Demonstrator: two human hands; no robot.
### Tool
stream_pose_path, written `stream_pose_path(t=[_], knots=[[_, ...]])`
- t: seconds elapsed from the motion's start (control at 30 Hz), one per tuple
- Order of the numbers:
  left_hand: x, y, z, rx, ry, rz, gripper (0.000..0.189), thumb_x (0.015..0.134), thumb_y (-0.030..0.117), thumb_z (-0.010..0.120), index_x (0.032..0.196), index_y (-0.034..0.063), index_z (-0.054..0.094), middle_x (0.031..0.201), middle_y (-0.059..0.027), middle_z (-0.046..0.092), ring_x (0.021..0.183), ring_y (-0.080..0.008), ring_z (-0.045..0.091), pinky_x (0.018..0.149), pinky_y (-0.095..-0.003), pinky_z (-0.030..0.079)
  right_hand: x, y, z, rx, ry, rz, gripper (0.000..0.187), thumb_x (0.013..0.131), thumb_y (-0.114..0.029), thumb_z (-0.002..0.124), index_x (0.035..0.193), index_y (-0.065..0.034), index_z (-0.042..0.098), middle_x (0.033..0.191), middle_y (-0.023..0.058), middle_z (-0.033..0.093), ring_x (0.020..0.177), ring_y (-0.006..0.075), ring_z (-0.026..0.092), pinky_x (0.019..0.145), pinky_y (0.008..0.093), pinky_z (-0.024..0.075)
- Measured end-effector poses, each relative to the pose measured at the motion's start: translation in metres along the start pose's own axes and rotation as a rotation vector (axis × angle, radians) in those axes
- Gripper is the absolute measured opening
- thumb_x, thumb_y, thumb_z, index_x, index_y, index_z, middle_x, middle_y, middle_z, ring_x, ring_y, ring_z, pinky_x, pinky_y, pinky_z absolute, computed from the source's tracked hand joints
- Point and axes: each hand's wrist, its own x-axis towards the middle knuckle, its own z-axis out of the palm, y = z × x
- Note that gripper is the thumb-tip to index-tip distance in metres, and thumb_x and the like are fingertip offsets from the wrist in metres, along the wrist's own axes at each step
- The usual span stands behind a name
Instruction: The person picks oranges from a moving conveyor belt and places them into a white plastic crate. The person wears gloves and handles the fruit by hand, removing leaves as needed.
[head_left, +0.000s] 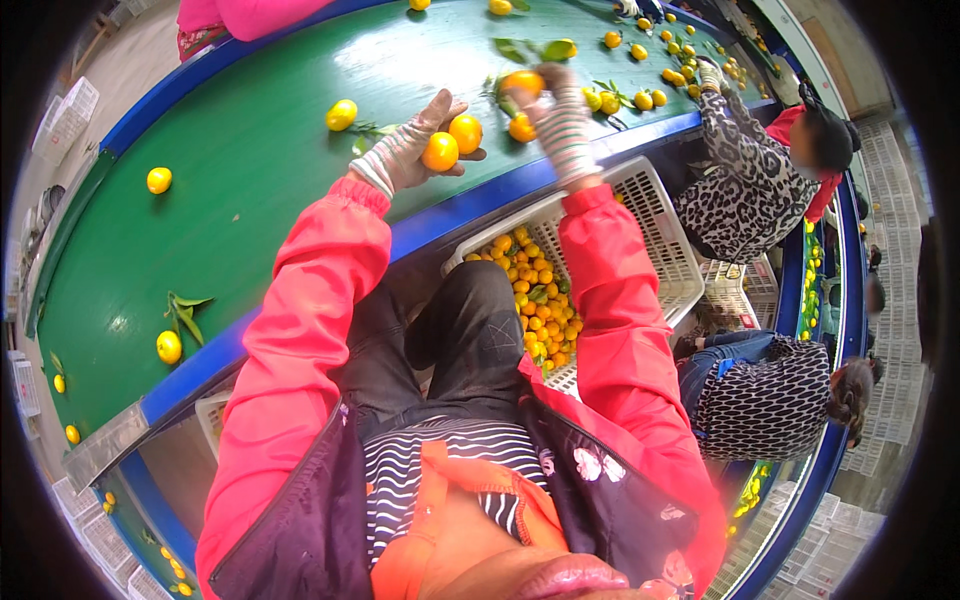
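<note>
My left hand (420, 146), in a worn striped glove, is turned palm up over the green conveyor belt (247, 225) and holds two orange citrus fruits (440, 151). My right hand (553, 112), gloved and blurred, is at an orange citrus fruit (523, 82) just right of it; whether its fingers grip that fruit I cannot tell. Another orange fruit (522, 128) shows just below it. A yellow fruit (341, 115) with leaves lies left of my left hand. More fruits (169, 346), some with leafy stems, are scattered on the belt.
A blue rail (450, 206) edges the belt. Beneath my right arm stands a white plastic crate (660, 247) partly filled with citrus. A co-worker in a leopard-patterned top (750, 187) reaches over the belt at the right; another person (765, 397) sits below. Crates are stacked at the far right.
</note>
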Motion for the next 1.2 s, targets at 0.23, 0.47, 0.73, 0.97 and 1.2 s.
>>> stream_pose_path(t=[0.23,0.47,0.73,0.97,1.2], knots=[[-0.007,-0.008,0.008,0.009,-0.023,0.084,0.072,0.077,0.066,0.058,0.125,0.0136,0.045,0.110,-0.0046,0.057,0.097,-0.0183,0.060,0.068,-0.0328,0.051,-0.037,-0.056,0.037,0.376,-0.350,-0.031,0.040,0.083,-0.017,0.066,0.119,-0.0076,0.052,0.108,0.0145,0.057,0.101,0.0246,0.054,0.089,0.0328,0.0429],[0.007,0.007,0.021,-0.104,-0.176,0.195,0.071,0.084,0.059,0.053,0.131,0.0076,0.037,0.115,-0.0119,0.054,0.093,-0.0275,0.062,0.059,-0.0301,0.053,-0.038,0.037,0.003,-0.405,-0.092,0.305,0.024,0.085,-0.028,0.061,0.099,-0.0089,0.063,0.097,0.0168,0.064,0.090,0.0345,0.061,0.080,0.0414,0.0478],[-0.052,-0.046,0.059,0.141,-0.198,0.545,0.066,0.087,0.052,0.051,0.137,0.0103,0.039,0.116,-0.0120,0.054,0.096,-0.0240,0.060,0.060,-0.0273,0.053,-0.017,0.144,-0.016,-0.551,-0.232,0.228,0.041,0.088,-0.045,0.053,0.106,-0.0103,0.064,0.099,0.0167,0.065,0.093,0.0312,0.061,0.083,0.0373,0.0456],[-0.299,-0.204,-0.011,-0.158,0.479,0.334,0.078,0.079,0.050,0.063,0.139,0.0090,0.034,0.120,-0.0139,0.053,0.101,-0.0264,0.061,0.065,-0.0297,0.055,0.000,0.164,-0.036,-0.562,-0.325,0.262,0.055,0.089,-0.057,0.042,0.117,-0.0129,0.061,0.107,0.0177,0.064,0.104,0.0331,0.059,0.087,0.0382,0.0447],[-0.479,-0.273,-0.077,0.592,1.913,-0.229,0.081,0.071,0.056,0.069,0.129,0.0040,0.046,0.127,-0.0127,0.050,0.118,-0.0273,0.046,0.099,-0.0374,0.036,0.015,0.171,-0.065,-0.579,-0.256,0.230,0.044,0.091,-0.050,0.042,0.110,-0.0172,0.064,0.102,0.0154,0.066,0.097,0.0338,0.061,0.083,0.0395,0.0451]])
